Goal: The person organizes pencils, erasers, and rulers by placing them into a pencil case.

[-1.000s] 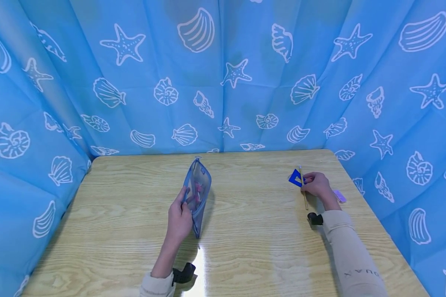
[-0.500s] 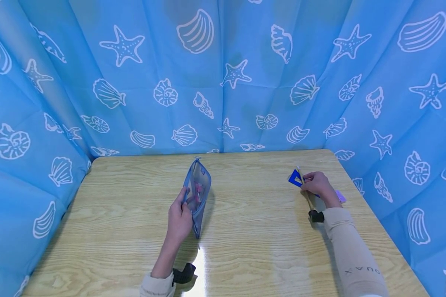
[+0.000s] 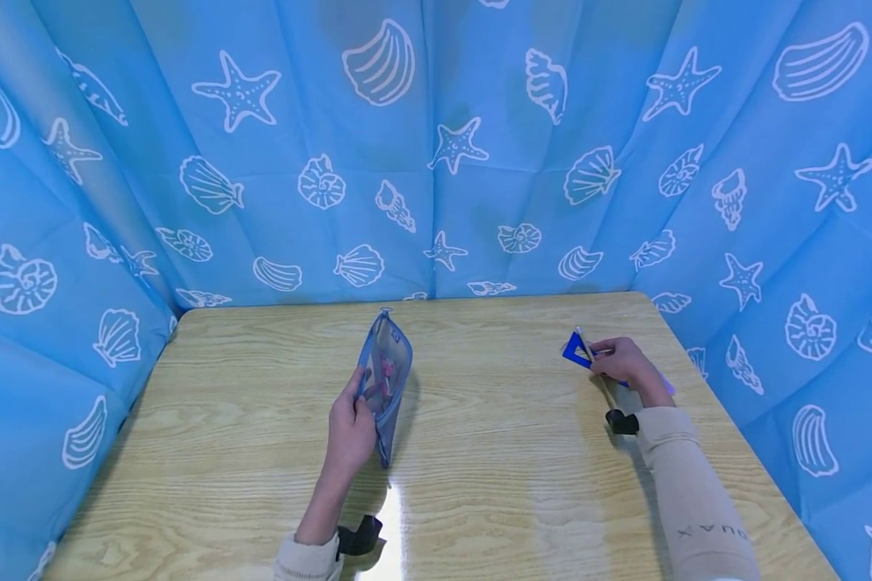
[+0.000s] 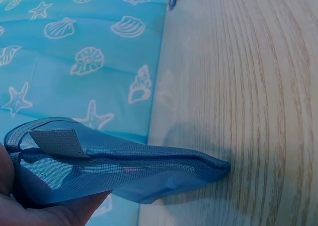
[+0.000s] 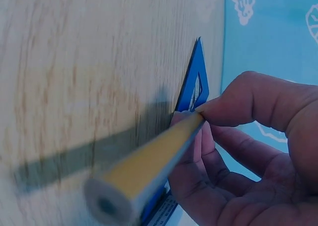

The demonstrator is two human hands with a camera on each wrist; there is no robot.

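My left hand [image 3: 352, 424] grips the near side of a blue mesh zip pouch [image 3: 391, 432], its mouth parted and a small pink item [image 3: 387, 375] visible inside. In the left wrist view the thumb lies along the pouch [image 4: 134, 174], whose far corner points over the table. At the right, my right hand [image 3: 620, 361] pinches a yellow pencil [image 5: 154, 159] between thumb and fingers; its blunt end faces the right wrist camera. Just behind the pencil lies a blue set square [image 3: 574, 350], partly hidden by the hand; the right wrist view shows its pointed corner [image 5: 193, 84].
A light purple item [image 3: 670, 386] lies by the right forearm, mostly covered by it. The wooden table [image 3: 494, 420] ends at a blue shell-print curtain [image 3: 436, 145] at the back and on both sides. Black wrist cameras sit on both wrists.
The pencil in my right hand has tilted, its near end swinging right toward the wrist, and more of the set square shows past the hand. The left hand and pouch have stayed put.
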